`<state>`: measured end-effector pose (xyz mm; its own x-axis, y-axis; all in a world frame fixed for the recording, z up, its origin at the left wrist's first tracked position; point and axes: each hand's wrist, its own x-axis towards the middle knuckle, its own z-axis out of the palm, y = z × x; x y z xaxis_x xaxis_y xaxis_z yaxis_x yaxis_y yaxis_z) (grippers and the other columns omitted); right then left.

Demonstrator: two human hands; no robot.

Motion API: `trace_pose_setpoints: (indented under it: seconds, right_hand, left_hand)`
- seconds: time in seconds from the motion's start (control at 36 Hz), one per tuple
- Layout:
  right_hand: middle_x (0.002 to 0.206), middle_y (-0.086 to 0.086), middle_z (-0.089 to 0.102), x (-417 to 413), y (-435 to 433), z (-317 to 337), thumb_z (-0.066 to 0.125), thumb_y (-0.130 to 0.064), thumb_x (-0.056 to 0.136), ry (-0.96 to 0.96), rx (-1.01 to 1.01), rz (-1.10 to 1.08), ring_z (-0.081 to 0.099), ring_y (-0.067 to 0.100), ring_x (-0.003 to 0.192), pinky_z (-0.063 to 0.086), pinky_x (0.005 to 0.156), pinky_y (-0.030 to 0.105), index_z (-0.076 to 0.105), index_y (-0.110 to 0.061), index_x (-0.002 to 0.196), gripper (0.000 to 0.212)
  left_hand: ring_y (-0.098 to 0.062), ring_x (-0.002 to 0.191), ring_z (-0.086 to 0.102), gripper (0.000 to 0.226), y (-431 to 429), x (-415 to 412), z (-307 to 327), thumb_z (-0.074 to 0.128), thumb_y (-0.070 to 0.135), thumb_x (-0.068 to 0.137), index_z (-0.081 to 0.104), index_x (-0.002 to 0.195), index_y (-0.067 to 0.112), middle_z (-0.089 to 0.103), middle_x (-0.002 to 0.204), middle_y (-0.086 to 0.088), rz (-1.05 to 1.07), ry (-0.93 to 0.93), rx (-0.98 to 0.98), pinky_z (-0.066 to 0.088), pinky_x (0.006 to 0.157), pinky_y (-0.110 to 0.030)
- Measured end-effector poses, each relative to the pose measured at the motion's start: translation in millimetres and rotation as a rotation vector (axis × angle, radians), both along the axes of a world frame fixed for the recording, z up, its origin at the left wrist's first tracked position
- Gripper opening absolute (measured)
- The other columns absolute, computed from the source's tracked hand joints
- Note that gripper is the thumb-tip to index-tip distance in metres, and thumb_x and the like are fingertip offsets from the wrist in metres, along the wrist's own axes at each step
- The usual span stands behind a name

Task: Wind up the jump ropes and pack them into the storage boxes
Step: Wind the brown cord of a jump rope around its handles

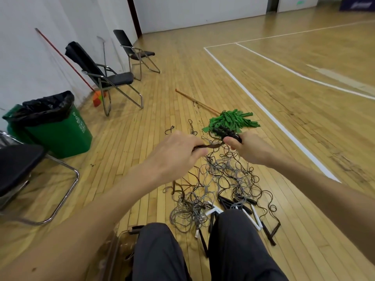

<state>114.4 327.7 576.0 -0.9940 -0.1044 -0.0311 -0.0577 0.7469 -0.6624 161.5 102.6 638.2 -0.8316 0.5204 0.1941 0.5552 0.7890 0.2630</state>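
The right hand (246, 148) is closed around a bundle of black handles (225, 132), gripping them with their ends pointing away from the person. The left hand (178, 153) pinches a dark rope strand (209, 146) that runs across to those handles, with its fingers curled round it. Both hands are held above the wooden floor (203, 67). Below them a loose tangle of jump ropes (219, 179) lies on the floor, spreading toward the person's knees (239, 240), with black and white handles (255, 218) scattered at its near end. A clear storage box (123, 242) sits on the floor just beside the left knee. Beyond the hands lies a green mop (233, 120). A green bin (60, 134) and folding chairs (107, 78) stand by the wall.
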Motion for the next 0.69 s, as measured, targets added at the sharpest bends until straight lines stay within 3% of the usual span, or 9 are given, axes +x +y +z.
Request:
trace_pose_setpoints:
  seconds: [0.06,0.14,0.25,0.42,0.58,0.69]
  right_hand:
    - [0.065,0.001,0.048,4,-5,1,0.043,-0.049,0.104,-0.035,0.060,0.050,0.041,0.014,0.051,0.031,0.041,0.019,0.056,-0.010,0.087,0.045]
    - [0.066,0.000,0.048,13,-11,3,0.042,-0.048,0.105,-0.079,0.123,0.125,0.041,0.013,0.052,0.030,0.044,0.022,0.053,-0.015,0.085,0.040]
    - [0.069,0.000,0.046,29,-16,13,0.041,-0.047,0.106,-0.172,0.163,0.241,0.042,0.014,0.056,0.033,0.050,0.024,0.052,-0.016,0.087,0.037]
    - [0.067,-0.001,0.046,50,-18,36,0.041,-0.049,0.104,-0.282,0.185,0.403,0.039,0.009,0.049,0.035,0.045,0.019,0.050,-0.017,0.086,0.038]
    - [0.073,0.000,0.050,70,-24,60,0.042,-0.051,0.101,-0.241,0.158,0.546,0.042,0.006,0.054,0.039,0.051,0.017,0.048,-0.018,0.084,0.037]
    - [0.068,-0.004,0.047,86,-26,74,0.043,-0.051,0.100,-0.172,0.155,0.619,0.040,0.005,0.053,0.041,0.056,0.022,0.046,-0.018,0.081,0.038]
  left_hand:
    - [-0.011,0.057,0.056,0.030,-2,-4,8,0.051,0.037,0.102,0.072,0.096,0.017,0.060,0.067,0.007,-0.079,0.086,-0.018,0.043,0.052,-0.023]
    - [-0.008,0.059,0.054,0.035,-5,-7,20,0.047,0.037,0.101,0.073,0.095,0.014,0.060,0.070,0.007,-0.188,0.182,-0.050,0.040,0.055,-0.018]
    - [-0.014,0.061,0.060,0.049,-8,-11,37,0.037,0.041,0.100,0.073,0.093,0.010,0.066,0.074,0.001,-0.307,0.316,-0.127,0.051,0.058,-0.028]
    - [-0.014,0.059,0.060,0.049,-1,-18,55,0.039,0.041,0.098,0.072,0.088,0.007,0.065,0.073,-0.001,-0.425,0.420,-0.161,0.045,0.054,-0.023]
    - [-0.010,0.071,0.064,0.045,1,-32,71,0.049,0.049,0.090,0.074,0.098,0.013,0.070,0.083,0.003,-0.351,0.321,-0.106,0.048,0.070,-0.018]
    - [0.000,0.069,0.057,0.036,0,-42,66,0.061,0.050,0.085,0.073,0.093,0.017,0.064,0.077,0.012,-0.270,0.196,-0.039,0.039,0.065,-0.016]
